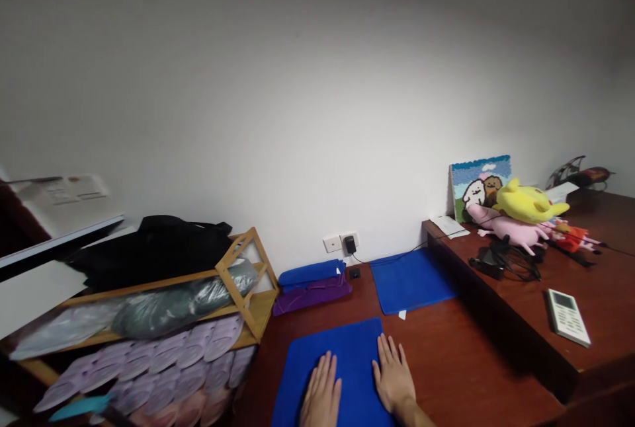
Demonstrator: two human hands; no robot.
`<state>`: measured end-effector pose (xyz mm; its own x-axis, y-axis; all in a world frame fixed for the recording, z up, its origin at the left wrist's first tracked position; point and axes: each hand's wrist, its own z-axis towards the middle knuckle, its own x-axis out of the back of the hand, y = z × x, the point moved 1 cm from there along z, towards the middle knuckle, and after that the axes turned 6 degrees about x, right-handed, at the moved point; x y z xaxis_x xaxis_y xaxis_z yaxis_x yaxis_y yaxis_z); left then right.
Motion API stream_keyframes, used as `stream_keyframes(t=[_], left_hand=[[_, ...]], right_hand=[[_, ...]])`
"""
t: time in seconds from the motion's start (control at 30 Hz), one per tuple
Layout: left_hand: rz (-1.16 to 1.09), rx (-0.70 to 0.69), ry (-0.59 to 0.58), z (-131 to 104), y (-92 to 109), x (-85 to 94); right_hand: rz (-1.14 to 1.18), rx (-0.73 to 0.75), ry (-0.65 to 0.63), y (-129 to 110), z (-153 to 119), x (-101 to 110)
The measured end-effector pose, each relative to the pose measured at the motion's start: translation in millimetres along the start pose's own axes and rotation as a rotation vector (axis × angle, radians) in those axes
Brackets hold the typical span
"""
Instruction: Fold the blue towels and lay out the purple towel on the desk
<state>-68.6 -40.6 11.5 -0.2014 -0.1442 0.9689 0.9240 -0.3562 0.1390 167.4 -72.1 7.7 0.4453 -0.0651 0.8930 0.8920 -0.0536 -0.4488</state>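
A blue cloth (347,354) lies spread on the reddish-brown wooden table in front of me. My left hand (322,392) rests flat on it, near its lower middle, with the fingers stretched out. At the cloth's right edge, my right hand (394,374) lies palm down, fingers extended and slightly spread, partly over the bare wood. Neither hand holds anything. Further back lies a second flat blue cloth (414,280) with a small white tag at its front edge. To its left, a folded blue cloth (310,273) and a folded purple cloth (312,296) lie against the wall.
A wooden rack (258,311) with purple slippers (171,351) and a black bag (159,252) stands at left. A raised wooden surface at right bears a white remote (568,316), plush toys (526,202) and black cables (506,260). A black plug (350,244) sits in the wall socket.
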Motion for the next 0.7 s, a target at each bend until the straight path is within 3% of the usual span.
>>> stream_keyframes(t=[0.1, 0.17, 0.27, 0.37, 0.57, 0.63, 0.7], left_hand=[[-0.084, -0.158, -0.036, 29, 63, -7.1], [-0.103, -0.190, -0.121, 44, 93, -15.5], [-0.090, -0.186, -0.204, 53, 102, -26.4], [-0.054, -0.141, -0.182, 48, 69, -27.0], [0.065, 0.153, -0.139, 25, -51, -4.5], [0.085, 0.209, -0.120, 18, -75, 0.6], [0.089, 0.220, -0.095, 13, -84, 3.0]], right_hand=[[-0.013, 0.014, 0.004, 5, 3, -7], [-0.027, 0.043, -0.012, 9, 5, -13], [-0.048, 0.065, -0.025, 12, 7, -19], [-0.060, 0.025, 0.008, 9, 6, -15], [-0.072, -0.010, -0.031, 0, 0, 0], [-0.079, -0.017, -0.039, -1, -2, 2], [-0.092, -0.022, -0.043, -1, -4, 2]])
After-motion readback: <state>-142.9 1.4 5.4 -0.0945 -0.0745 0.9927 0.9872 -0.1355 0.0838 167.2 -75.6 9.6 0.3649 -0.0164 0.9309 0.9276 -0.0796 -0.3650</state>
